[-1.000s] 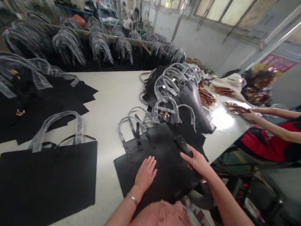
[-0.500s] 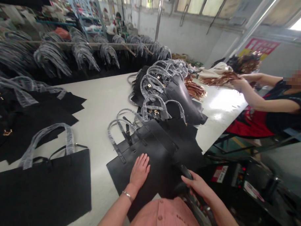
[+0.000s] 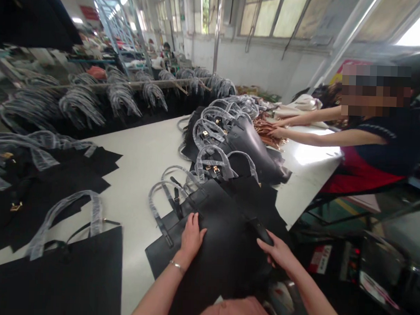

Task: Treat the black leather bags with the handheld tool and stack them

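A black handbag (image 3: 223, 254) lies flat in front of me on top of other bags, its handles wrapped in clear plastic and pointing away. My left hand (image 3: 192, 238) rests on the bag near its top edge, fingers stretched out and holding nothing. In my right hand (image 3: 279, 252) is a black nozzle-like hand tool (image 3: 261, 232), its tip over the bag's right part; I cannot tell if it touches. Behind the bag lies a pile of black handbags (image 3: 245, 140) with gold buckles and wrapped handles.
More black bags (image 3: 78, 268) lie on the left of the white table (image 3: 141, 150). Bags with wrapped handles (image 3: 84, 102) hang on a rail behind. At the right, a co-worker's hands (image 3: 281, 130) touch brown tasselled pieces (image 3: 266, 127). A dark machine (image 3: 351, 263) stands lower right.
My left hand has shifted slightly up toward the bag's top edge, and the tool has moved a little. The co-worker has leaned in, hands reaching left to the brown pieces. My view has tilted up.
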Action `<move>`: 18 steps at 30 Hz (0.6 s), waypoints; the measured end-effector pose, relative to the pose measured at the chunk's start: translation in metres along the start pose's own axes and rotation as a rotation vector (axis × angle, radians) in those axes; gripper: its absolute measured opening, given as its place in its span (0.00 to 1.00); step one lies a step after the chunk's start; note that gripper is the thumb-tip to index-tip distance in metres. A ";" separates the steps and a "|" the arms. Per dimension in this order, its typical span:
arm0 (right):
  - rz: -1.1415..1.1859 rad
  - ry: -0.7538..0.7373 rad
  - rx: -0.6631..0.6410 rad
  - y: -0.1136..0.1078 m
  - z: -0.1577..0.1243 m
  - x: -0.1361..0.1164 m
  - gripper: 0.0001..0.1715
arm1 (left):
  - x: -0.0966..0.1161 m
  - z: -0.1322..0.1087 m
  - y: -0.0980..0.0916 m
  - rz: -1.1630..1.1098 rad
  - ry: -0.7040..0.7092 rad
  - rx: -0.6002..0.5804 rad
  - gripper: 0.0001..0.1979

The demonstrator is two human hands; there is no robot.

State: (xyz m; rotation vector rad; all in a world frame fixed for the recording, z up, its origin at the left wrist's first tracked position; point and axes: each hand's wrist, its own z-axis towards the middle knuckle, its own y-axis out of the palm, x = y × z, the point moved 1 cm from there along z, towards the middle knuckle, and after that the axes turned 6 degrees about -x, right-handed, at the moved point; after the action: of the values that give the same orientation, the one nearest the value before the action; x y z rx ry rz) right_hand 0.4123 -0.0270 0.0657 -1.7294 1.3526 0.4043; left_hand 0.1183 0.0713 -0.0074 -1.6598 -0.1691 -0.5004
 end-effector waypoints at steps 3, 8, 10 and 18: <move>-0.016 0.000 0.030 0.009 0.017 -0.011 0.39 | -0.002 0.014 -0.002 -0.035 -0.022 -0.091 0.33; -0.096 -0.094 0.253 0.005 0.026 -0.031 0.44 | -0.004 0.027 -0.010 -0.112 -0.070 -0.169 0.44; -0.151 -0.129 0.283 0.000 0.026 -0.034 0.44 | -0.003 0.033 -0.013 -0.155 -0.144 -0.174 0.44; -0.170 -0.069 0.177 0.006 0.019 -0.008 0.46 | 0.001 0.058 -0.012 -0.271 -0.579 -0.027 0.24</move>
State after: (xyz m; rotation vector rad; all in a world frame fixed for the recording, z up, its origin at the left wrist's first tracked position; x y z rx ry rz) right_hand 0.4082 -0.0070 0.0583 -1.6527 1.1467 0.2386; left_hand 0.1272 0.1294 0.0000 -1.7813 -0.8228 -0.2081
